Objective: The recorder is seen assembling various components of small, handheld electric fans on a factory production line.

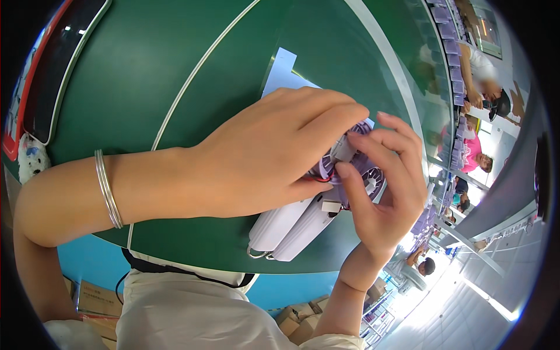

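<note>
Two slim handheld fans lie side by side under my hands, with white handles ending in small metal rings and round purple heads. My left hand, silver bangles at its forearm, curls around one purple fan head; its fingertips are partly hidden. My right hand pinches a small pale grey block at the middle of that head between thumb and forefinger. The second purple head shows its spokes beneath my right fingers. Thin red and black wires and a white connector show next to the handles.
A pale sheet lies beyond my left hand on the green table. A white cord crosses it. At far left are a red-edged dark screen and a white plush. Purple parts line the right, with co-workers behind.
</note>
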### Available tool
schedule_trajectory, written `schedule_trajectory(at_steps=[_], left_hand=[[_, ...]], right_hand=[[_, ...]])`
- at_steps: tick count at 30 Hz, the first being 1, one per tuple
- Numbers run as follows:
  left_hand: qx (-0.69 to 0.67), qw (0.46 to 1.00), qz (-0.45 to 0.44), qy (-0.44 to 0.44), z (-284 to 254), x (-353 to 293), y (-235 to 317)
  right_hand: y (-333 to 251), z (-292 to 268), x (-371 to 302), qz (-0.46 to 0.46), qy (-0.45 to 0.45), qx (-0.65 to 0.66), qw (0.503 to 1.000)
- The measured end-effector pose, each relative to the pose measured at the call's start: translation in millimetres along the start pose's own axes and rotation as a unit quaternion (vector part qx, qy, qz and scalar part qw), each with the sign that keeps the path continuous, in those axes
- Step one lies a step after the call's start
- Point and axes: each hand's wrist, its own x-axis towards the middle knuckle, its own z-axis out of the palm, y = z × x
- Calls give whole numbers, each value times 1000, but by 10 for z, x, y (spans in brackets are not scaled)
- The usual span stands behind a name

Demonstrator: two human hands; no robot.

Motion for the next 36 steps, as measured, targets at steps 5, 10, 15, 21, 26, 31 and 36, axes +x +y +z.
schedule_trajectory(at_steps=[5, 10, 15, 21, 26, 31, 36], left_hand=[[3, 1000, 5, 1, 19, -6, 7], [-1, 1000, 6, -3, 20, -7, 13], [-1, 1000, 1, -3, -7, 1, 38], [8, 1000, 11, -3, 32, 42, 43], [4, 1000, 4, -4, -5, 46, 107], [194, 926, 315, -69, 66, -96, 246], [207, 873, 391, -204, 275, -277, 218]], right_hand=[[35, 49, -13, -13, 22, 0, 1000], [67, 40, -13, -19, 22, 8, 1000], [108, 1, 58, -62, -3, 7, 998], [129, -22, 2, -69, 11, -26, 997], [556, -270, -159, 35, 171, 166, 971], [1199, -114, -519, 208, 61, -60, 974], [1241, -14, -804, 308, 50, -104, 944]])
